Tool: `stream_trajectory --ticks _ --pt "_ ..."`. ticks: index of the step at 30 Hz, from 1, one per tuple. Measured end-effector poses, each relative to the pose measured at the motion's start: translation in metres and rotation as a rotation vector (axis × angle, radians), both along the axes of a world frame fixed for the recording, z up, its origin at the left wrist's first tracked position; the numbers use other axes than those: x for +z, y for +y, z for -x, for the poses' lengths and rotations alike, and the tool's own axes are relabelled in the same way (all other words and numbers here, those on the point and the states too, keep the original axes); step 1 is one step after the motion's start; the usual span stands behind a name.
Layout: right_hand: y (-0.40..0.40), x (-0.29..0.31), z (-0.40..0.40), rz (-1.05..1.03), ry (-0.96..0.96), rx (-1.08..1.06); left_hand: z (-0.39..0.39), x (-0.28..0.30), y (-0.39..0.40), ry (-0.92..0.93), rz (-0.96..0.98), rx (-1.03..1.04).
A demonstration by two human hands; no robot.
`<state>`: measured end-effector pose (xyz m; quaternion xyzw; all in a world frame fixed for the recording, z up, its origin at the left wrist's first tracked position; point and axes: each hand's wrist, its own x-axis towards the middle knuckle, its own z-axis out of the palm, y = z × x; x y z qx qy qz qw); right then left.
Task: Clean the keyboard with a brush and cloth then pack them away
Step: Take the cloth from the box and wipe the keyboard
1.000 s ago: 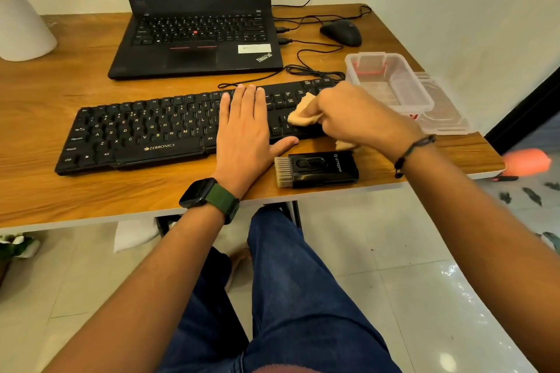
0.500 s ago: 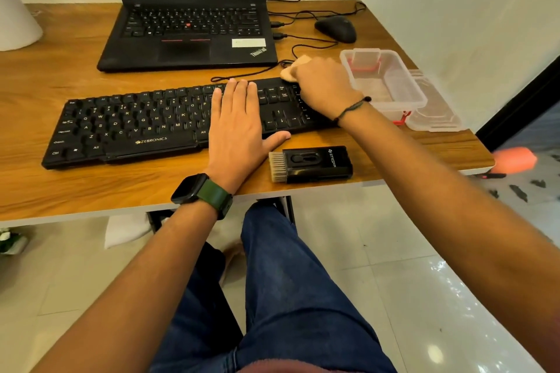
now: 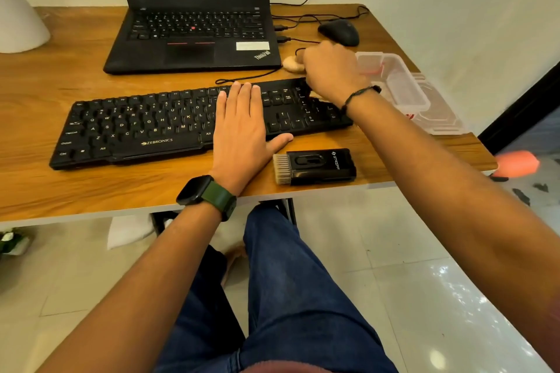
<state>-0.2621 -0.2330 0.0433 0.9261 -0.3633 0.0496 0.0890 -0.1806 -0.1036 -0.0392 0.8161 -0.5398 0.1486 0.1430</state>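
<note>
Since the earlier frames the right hand (image 3: 331, 72) has carried the cloth (image 3: 292, 63) from the near right keys up to the far right corner of the keyboard (image 3: 169, 127), and the cloth now pokes out past the far edge, close to the laptop (image 3: 194, 24). Fingers of that hand are curled round the beige cloth, bunching it, and a bit of the same cloth shows under the wrist by the number pad. A dark cord bracelet (image 3: 360, 97) circles the right wrist

Left hand (image 3: 242, 130) lies flat on the right-middle keys, fingers straight and together, thumb spread toward the near edge, pressing the black Zebronics keyboard onto the wooden tabletop (image 3: 75, 69). A black smartwatch with green strap (image 3: 209, 194) sits on the left wrist

Just near of the keyboard's right end, close to the tabletop's near edge, the black brush (image 3: 315, 166) lies on its side with pale bristles pointing left, just beside the left thumb but apart from it. At the right edge of the tabletop stands a clear plastic box (image 3: 397, 81), open, with its lid (image 3: 439, 118) lying beside it on the right; something red shows inside, too blurred to tell. A black mouse (image 3: 338, 32) rests far right of the laptop, cables trailing between them. At the far left stands a white cone-shaped object (image 3: 18, 18). Blue-jeaned legs (image 3: 288, 297) show under the tabletop
</note>
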Motion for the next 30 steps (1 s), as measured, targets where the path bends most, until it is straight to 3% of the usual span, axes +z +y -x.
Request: stream_trajectory --ticks 7,10,14,16,20,24,30 --pt "0.024 -0.022 0.017 -0.02 0.09 0.044 0.0 0.0 0.0 -0.004 -0.003 -0.013" --pt "0.035 -0.013 0.032 -0.152 0.099 0.143 0.0 -0.001 0.0 0.001 0.005 -0.016" --pt "0.017 0.008 0.032 -0.37 -0.202 0.102 0.0 0.0 0.001 0.005 0.002 -0.01" --pt "0.008 0.012 0.027 -0.271 -0.215 0.039 0.001 0.0 0.001 0.009 0.002 -0.003" --pt "0.029 -0.005 0.017 -0.073 0.101 0.043 0.0 -0.001 0.001 0.023 0.002 0.011" --pt "0.059 -0.014 0.008 0.001 0.082 0.123 -0.001 -0.003 -0.001 0.04 0.032 -0.009" --pt "0.049 0.002 0.004 -0.306 -0.142 0.184 -0.003 -0.005 0.003 0.031 0.096 0.002"
